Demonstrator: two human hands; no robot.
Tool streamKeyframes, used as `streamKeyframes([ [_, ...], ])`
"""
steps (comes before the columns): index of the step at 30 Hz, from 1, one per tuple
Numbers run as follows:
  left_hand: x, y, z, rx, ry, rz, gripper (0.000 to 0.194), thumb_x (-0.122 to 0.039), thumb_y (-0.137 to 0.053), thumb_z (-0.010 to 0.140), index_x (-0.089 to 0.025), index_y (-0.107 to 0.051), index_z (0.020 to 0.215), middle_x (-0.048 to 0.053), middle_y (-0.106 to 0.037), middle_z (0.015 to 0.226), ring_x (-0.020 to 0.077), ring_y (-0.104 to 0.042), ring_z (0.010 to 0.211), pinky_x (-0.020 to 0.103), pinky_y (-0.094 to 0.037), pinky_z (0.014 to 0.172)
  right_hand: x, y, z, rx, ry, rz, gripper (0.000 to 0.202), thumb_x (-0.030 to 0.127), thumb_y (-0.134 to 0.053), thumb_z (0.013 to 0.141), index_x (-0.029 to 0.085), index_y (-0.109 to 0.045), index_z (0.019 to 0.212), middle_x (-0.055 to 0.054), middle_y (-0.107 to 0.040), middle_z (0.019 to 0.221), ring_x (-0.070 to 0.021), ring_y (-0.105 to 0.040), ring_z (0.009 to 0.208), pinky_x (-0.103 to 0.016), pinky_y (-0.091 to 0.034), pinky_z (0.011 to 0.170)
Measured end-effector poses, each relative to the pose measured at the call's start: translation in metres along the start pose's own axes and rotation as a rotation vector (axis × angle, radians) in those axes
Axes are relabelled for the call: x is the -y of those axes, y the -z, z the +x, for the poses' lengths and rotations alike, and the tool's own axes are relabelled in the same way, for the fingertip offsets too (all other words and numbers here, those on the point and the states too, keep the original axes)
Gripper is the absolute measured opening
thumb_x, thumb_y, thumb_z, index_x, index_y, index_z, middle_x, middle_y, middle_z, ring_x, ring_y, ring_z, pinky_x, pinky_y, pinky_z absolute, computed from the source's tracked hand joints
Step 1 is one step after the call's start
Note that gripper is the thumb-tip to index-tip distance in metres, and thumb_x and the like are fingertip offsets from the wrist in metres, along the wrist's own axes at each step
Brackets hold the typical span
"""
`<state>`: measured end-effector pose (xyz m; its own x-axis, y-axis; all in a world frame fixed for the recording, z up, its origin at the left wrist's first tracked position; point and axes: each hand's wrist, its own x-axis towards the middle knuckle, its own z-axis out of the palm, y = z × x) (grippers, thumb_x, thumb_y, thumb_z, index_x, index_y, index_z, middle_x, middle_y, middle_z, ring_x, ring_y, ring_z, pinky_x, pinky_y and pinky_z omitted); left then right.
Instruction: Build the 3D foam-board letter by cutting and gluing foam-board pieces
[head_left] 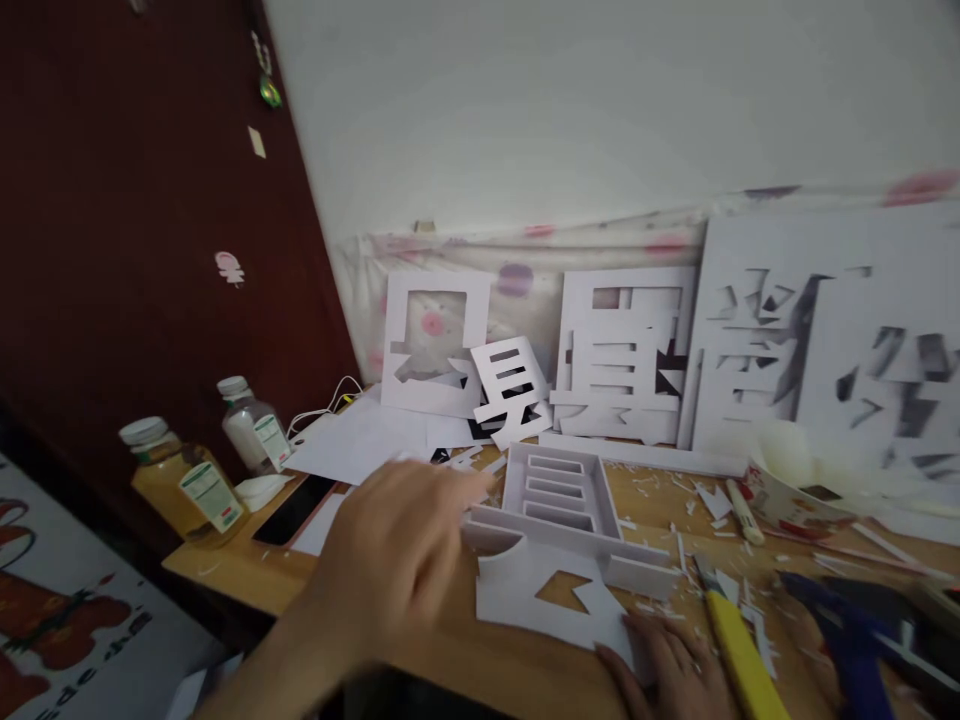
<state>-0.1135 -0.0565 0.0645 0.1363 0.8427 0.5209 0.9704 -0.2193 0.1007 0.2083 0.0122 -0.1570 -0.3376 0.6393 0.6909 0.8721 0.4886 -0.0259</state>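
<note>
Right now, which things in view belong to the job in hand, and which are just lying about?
Likely part of the work:
white walled piece, right hand at its edge
yellow-handled cutter
white offcuts
cut-out panels behind

Apparently just lying about:
bottle of amber liquid
smaller bottle
phone

amber bottle (184,487) near black phone (295,511)
</note>
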Motion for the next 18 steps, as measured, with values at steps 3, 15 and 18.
streamKeyframes([
  [3,0.045,-0.029,0.047,0.314,0.053,0.029,0.051,-0.013,-0.035,0.093,-0.027,-0.049,0.139,0.005,-0.059,0.139,0.0247,-0.054,0.125,0.043,-0.044,0.105,0.015,0.005,0.013,-0.013,-0.108,0.031,0.057,0.066,-0.041,0.093,0.017,-0.071,0.096,-0.011,-0.073,0.093,-0.0324,-0.062,0.095,-0.047,-0.046,0.086],
  [15,0.125,-0.123,0.082,0.632,0.064,0.103,0.034,-0.035,-0.059,0.094,-0.018,-0.058,0.124,0.010,-0.060,0.126,0.0234,-0.062,0.107,0.045,-0.054,0.090,0.033,0.004,0.033,0.051,-0.236,0.123,0.057,0.066,-0.037,0.094,0.018,-0.066,0.093,-0.012,-0.068,0.091,-0.0331,-0.055,0.096,-0.050,-0.043,0.088],
  [18,0.124,-0.111,0.088,0.633,0.062,0.072,0.032,-0.035,-0.059,0.094,-0.019,-0.059,0.122,0.010,-0.060,0.126,0.0231,-0.062,0.106,0.044,-0.054,0.090,0.033,0.004,0.034,0.037,-0.223,0.143,0.054,0.064,-0.039,0.095,0.017,-0.065,0.093,-0.013,-0.068,0.092,-0.0333,-0.054,0.098,-0.050,-0.043,0.088],
])
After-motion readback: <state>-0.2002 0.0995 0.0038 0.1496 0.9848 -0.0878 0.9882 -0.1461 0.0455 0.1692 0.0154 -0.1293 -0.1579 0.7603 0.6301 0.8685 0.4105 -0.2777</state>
